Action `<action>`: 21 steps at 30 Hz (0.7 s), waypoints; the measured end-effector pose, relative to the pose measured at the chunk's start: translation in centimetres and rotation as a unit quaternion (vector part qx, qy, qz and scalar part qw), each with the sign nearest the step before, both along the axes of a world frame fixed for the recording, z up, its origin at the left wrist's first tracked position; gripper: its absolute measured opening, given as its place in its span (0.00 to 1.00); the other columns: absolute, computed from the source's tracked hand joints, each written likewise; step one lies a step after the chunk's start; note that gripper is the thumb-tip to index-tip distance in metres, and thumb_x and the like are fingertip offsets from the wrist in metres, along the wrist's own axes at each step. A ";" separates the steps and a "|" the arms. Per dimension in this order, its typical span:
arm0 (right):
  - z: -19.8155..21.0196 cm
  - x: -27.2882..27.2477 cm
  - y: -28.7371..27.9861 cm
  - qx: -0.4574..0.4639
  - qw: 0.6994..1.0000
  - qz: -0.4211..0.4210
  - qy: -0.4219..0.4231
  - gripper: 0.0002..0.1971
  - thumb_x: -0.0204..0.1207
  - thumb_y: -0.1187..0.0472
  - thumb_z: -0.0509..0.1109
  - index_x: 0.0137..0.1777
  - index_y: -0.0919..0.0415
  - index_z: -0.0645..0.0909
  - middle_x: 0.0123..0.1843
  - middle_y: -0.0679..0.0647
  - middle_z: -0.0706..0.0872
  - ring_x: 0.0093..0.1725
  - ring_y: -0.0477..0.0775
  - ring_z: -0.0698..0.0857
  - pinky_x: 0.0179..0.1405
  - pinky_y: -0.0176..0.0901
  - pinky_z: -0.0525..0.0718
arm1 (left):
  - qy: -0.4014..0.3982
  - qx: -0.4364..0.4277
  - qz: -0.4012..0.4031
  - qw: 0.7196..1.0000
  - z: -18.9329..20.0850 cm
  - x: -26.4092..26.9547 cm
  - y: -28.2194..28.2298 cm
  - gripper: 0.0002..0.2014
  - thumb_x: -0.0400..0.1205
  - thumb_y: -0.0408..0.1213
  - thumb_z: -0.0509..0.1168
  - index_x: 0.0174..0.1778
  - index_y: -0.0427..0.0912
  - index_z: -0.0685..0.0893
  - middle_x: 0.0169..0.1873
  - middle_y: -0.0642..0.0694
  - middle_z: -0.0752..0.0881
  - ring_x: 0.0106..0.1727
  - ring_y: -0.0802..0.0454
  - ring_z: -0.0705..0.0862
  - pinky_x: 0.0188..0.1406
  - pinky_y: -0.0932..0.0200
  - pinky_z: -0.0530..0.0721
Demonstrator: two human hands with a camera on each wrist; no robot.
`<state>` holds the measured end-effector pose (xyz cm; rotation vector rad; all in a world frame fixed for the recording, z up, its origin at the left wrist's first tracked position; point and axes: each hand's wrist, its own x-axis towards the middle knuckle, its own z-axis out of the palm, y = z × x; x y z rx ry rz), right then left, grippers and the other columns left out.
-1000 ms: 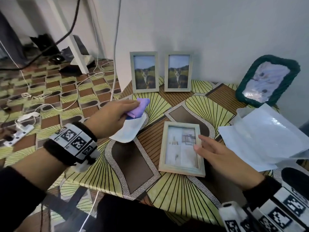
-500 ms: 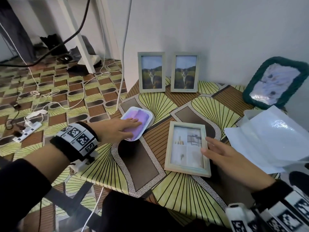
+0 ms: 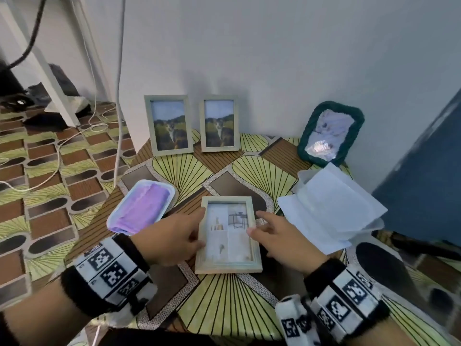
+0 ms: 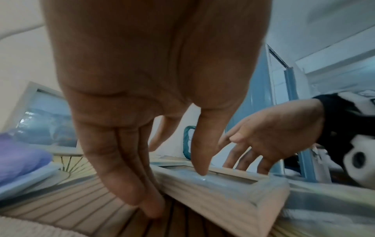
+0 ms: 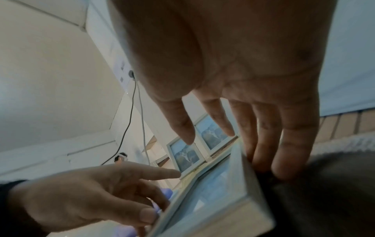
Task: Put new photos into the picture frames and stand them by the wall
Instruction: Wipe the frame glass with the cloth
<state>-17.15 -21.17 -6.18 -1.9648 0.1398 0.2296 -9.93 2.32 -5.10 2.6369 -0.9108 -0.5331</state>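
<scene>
A pale wooden picture frame (image 3: 228, 236) (image 4: 223, 197) (image 5: 213, 200) lies flat, glass up, on the patterned table (image 3: 224, 303), with a light interior photo in it. My left hand (image 3: 197, 228) (image 4: 176, 192) is at its left edge: the thumb tip rests on the rim and straight fingers reach down beside it to the table. My right hand (image 3: 259, 224) (image 5: 237, 157) is at the right edge, fingers straight along the side, thumb hovering above. Two matching frames (image 3: 169, 124) (image 3: 219, 123) with a dog photo stand against the wall.
A white tray holding a purple cloth (image 3: 142, 208) sits left of the flat frame. Loose white sheets (image 3: 331, 208) lie on the right. A green-rimmed frame (image 3: 329, 132) leans at the back right. Cables (image 3: 119, 96) hang off the table's left side.
My left hand laid the purple cloth in the white tray, let go, and moved right to the flat frame's left edge. The right hand stayed at the frame's right edge.
</scene>
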 end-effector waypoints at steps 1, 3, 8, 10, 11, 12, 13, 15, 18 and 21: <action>-0.1 0.1 0.2 0.008 1.000 -0.009 0.000 0.13 0.83 0.54 0.66 0.44 0.30 0.74 0.38 0.18 0.84 0.42 0.21 0.82 0.29 0.18 0.77 | 0.019 -0.020 0.010 1.000 -0.1 0.3 -0.1 0.27 0.82 0.42 0.68 0.74 0.55 0.66 0.47 0.56 0.86 0.48 0.58 0.85 0.53 0.54 0.85; -0.3 0.3 0.6 0.036 0.999 -0.019 -0.002 0.12 0.83 0.56 0.66 0.46 0.33 0.76 0.41 0.25 0.87 0.44 0.26 0.86 0.33 0.19 0.78 | 0.055 -0.055 0.039 0.996 -0.3 0.7 -0.1 0.33 0.79 0.36 0.72 0.78 0.56 0.65 0.45 0.56 0.86 0.46 0.61 0.85 0.52 0.56 0.87; -1.1 0.5 0.9 0.080 0.995 -0.053 -0.003 0.12 0.84 0.60 0.65 0.45 0.38 0.77 0.42 0.29 0.89 0.44 0.28 0.87 0.34 0.23 0.81 | 0.098 -0.136 0.086 0.982 -0.7 0.7 -0.1 0.29 0.75 0.28 0.73 0.71 0.54 0.76 0.42 0.53 0.85 0.36 0.67 0.86 0.43 0.64 0.88; -1.5 0.6 1.0 0.082 0.995 -0.058 -0.001 0.12 0.83 0.61 0.65 0.46 0.39 0.78 0.44 0.31 0.89 0.47 0.30 0.87 0.38 0.26 0.83 | 0.113 -0.159 0.090 0.977 -0.8 0.5 -0.1 0.27 0.75 0.26 0.74 0.67 0.53 0.79 0.40 0.53 0.85 0.34 0.69 0.85 0.38 0.70 0.84; -1.6 0.5 1.0 0.080 0.995 -0.058 -0.001 0.13 0.83 0.62 0.65 0.47 0.38 0.79 0.46 0.32 0.89 0.49 0.32 0.88 0.41 0.28 0.84 | 0.118 -0.168 0.090 0.975 -0.8 0.4 -0.2 0.27 0.75 0.25 0.74 0.66 0.54 0.80 0.40 0.53 0.85 0.34 0.69 0.85 0.37 0.72 0.82; -1.6 0.5 1.1 0.081 0.995 -0.059 -0.001 0.13 0.83 0.62 0.66 0.48 0.38 0.79 0.48 0.33 0.89 0.51 0.34 0.88 0.44 0.30 0.85 | 0.125 -0.176 0.092 0.972 -0.8 0.4 -0.2 0.27 0.75 0.25 0.74 0.64 0.55 0.80 0.39 0.54 0.86 0.34 0.70 0.85 0.36 0.73 0.82; -1.6 0.5 1.1 0.080 0.995 -0.062 0.000 0.13 0.83 0.62 0.66 0.49 0.37 0.79 0.49 0.34 0.89 0.52 0.36 0.88 0.46 0.32 0.86 | 0.134 -0.186 0.096 0.969 -0.8 0.3 -0.3 0.27 0.75 0.24 0.74 0.64 0.56 0.80 0.37 0.56 0.87 0.34 0.70 0.85 0.36 0.74 0.81; -1.7 0.4 1.1 0.089 0.994 -0.067 -0.002 0.13 0.83 0.62 0.66 0.49 0.37 0.78 0.48 0.32 0.89 0.51 0.34 0.87 0.45 0.31 0.86 | 0.148 -0.196 0.097 0.964 -0.8 0.2 -0.4 0.28 0.74 0.23 0.74 0.63 0.57 0.79 0.36 0.69 0.88 0.34 0.71 0.85 0.36 0.75 0.81; -1.7 0.2 0.9 0.123 0.990 -0.068 0.000 0.13 0.83 0.65 0.65 0.44 0.42 0.75 0.38 0.19 0.84 0.42 0.23 0.84 0.33 0.21 0.81 | 0.163 -0.208 0.093 0.960 -0.9 0.3 -0.4 0.31 0.73 0.21 0.74 0.58 0.64 0.76 0.35 0.76 0.86 0.35 0.71 0.86 0.35 0.75 0.81; -2.0 0.2 0.5 0.145 0.987 -0.069 0.003 0.14 0.83 0.68 0.63 0.43 0.45 0.74 0.37 0.19 0.84 0.41 0.22 0.84 0.31 0.19 0.79 | 0.179 -0.224 0.098 0.953 -1.0 0.4 -0.3 0.34 0.72 0.20 0.75 0.54 0.68 0.75 0.37 0.71 0.88 0.36 0.68 0.88 0.35 0.74 0.82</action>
